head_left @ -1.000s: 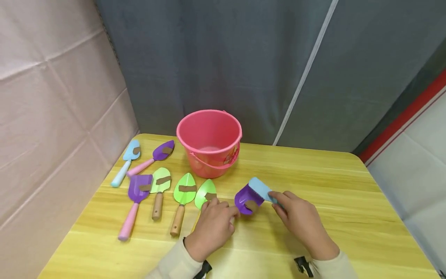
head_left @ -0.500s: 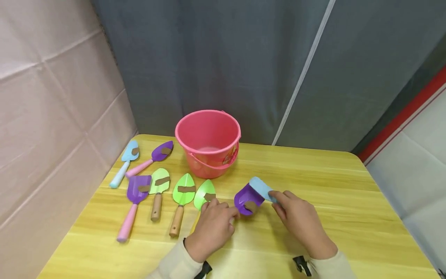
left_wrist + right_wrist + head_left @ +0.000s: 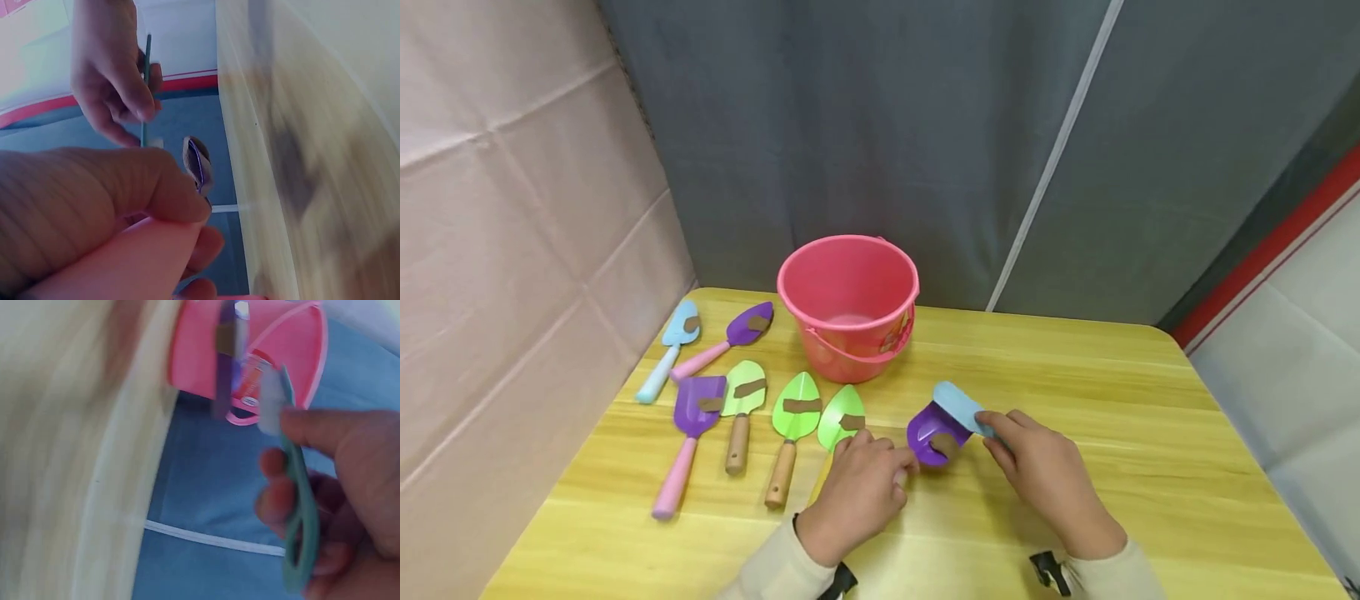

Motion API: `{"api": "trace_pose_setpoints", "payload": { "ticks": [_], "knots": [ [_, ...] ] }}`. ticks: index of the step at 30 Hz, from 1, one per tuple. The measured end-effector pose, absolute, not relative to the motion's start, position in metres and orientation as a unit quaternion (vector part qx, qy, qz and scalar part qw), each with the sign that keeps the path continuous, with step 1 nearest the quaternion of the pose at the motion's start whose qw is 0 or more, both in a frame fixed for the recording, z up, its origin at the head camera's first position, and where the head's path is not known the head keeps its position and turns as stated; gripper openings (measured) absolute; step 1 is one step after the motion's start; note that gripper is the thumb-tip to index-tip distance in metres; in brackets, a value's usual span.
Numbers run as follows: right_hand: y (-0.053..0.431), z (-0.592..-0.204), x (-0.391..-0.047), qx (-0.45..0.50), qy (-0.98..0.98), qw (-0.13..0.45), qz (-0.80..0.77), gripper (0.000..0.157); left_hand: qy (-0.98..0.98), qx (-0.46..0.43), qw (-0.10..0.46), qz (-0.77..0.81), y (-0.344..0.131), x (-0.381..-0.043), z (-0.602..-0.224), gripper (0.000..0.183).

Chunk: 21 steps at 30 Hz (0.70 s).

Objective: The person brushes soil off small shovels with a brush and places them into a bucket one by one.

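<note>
My left hand (image 3: 859,492) grips the pink handle (image 3: 131,259) of a toy shovel. Its purple blade (image 3: 921,429) is raised over the table and carries a brown patch. In my right hand (image 3: 1047,471) is a light blue brush (image 3: 958,404), pinched between thumb and fingers. The brush head overlaps the upper right edge of the purple blade in the head view; white bristles (image 3: 270,403) show in the right wrist view. Just left of my left hand lies a green trowel (image 3: 838,417) with a yellow handle, partly hidden by that hand.
A pink bucket (image 3: 850,308) stands at the back middle of the table, its handle hanging down in front. Several more shovels with brown patches lie to the left, among them a purple shovel (image 3: 692,417) and a green trowel (image 3: 796,408). A grey curtain (image 3: 880,125) hangs behind.
The purple blade has shifted slightly right and down in the head view. The brush has moved a little along its upper edge. Both hands keep their grip.
</note>
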State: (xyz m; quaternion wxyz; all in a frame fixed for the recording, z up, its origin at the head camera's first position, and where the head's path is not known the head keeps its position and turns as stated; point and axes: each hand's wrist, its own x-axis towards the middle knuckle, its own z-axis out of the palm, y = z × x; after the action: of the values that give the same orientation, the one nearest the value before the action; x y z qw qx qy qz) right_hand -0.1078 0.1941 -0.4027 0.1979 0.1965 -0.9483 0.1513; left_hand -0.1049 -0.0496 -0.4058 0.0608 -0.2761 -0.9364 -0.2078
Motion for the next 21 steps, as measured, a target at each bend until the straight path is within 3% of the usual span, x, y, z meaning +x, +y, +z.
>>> {"api": "trace_pose_setpoints", "payload": {
  "ticks": [6,15,21],
  "knots": [
    [0.193,-0.399,-0.103,0.26,-0.944,0.14,0.148,0.029,-0.936,-0.274,0.057,-0.213,-0.05,-0.106,-0.403,0.026],
    [0.189,-0.402,-0.106,0.189,-0.951,0.207,0.131,0.03,-0.938,-0.269,0.052,-0.212,-0.048,-0.104,-0.406,0.024],
    [0.19,-0.398,-0.102,0.251,-0.947,0.143,0.14,0.03,-0.936,-0.268,0.054,-0.22,-0.05,-0.105,-0.404,0.024]
  ]
}}
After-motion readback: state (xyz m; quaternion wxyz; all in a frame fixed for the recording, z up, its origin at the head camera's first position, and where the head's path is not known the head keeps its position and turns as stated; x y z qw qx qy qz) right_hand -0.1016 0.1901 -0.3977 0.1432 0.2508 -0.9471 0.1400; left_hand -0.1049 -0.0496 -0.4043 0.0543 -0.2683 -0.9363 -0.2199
